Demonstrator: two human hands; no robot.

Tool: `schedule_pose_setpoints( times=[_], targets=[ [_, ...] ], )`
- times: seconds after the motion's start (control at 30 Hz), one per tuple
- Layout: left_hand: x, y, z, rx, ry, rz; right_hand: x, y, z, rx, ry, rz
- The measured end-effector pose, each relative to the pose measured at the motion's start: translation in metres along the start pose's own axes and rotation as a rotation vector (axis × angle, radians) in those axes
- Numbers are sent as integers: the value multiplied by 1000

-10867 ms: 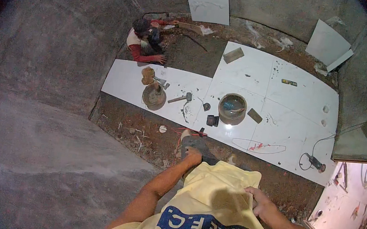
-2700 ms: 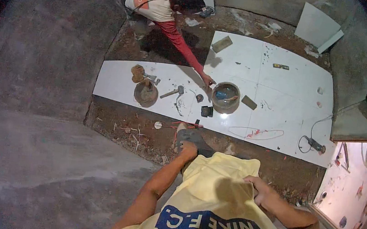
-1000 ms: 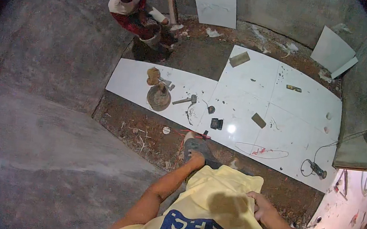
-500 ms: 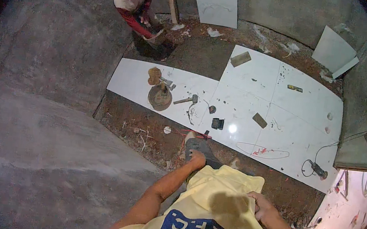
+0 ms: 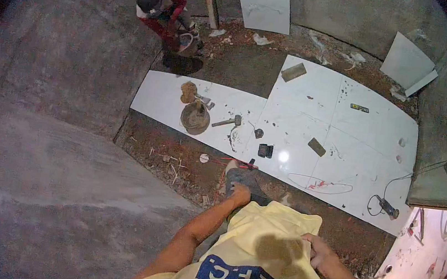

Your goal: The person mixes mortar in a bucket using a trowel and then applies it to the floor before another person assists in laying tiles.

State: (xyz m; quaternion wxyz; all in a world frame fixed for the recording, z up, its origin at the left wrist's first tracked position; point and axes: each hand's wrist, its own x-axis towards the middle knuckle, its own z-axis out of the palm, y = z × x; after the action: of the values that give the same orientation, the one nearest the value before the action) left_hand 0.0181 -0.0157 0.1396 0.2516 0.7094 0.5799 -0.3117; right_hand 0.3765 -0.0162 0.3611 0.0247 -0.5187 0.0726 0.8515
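Observation:
My left hand (image 5: pixel 240 193) rests on the grey trousers (image 5: pixel 242 181) at my bent knee, its fingers laid over the cloth with no tool in them. At the right side of my yellow shirt (image 5: pixel 274 224), my right hand (image 5: pixel 319 253) is closed at the cloth's edge; some of its fingers are hidden. Just ahead of my foot lie red string (image 5: pixel 240 163) and a black box-shaped tool (image 5: pixel 265 151) on white floor tiles (image 5: pixel 292 125). A mallet (image 5: pixel 227 121) lies beside a bucket of grey mix (image 5: pixel 195 116).
At the far left a co-worker (image 5: pixel 159 6) bends over a pail (image 5: pixel 185 41). A yellow level (image 5: pixel 359 107), a wooden block (image 5: pixel 293 72), a brown block (image 5: pixel 317 146) and a corded power tool (image 5: pixel 389 209) lie on the tiles. Loose tiles (image 5: pixel 263 9) lean on the far wall.
The co-worker has shifted and bent lower, and the pail has tipped, with its rim now showing. My hands have stayed in place.

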Motion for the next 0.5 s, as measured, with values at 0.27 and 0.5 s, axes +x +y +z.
schedule_pose_setpoints(
  times=[0.27,0.5],
  targets=[
    [2,10,6,-1,115,-218,-20,-2,19,53,52,-45],
    [15,10,16,217,-47,-128,3,3,-6,-166,63,-105]
  ],
)
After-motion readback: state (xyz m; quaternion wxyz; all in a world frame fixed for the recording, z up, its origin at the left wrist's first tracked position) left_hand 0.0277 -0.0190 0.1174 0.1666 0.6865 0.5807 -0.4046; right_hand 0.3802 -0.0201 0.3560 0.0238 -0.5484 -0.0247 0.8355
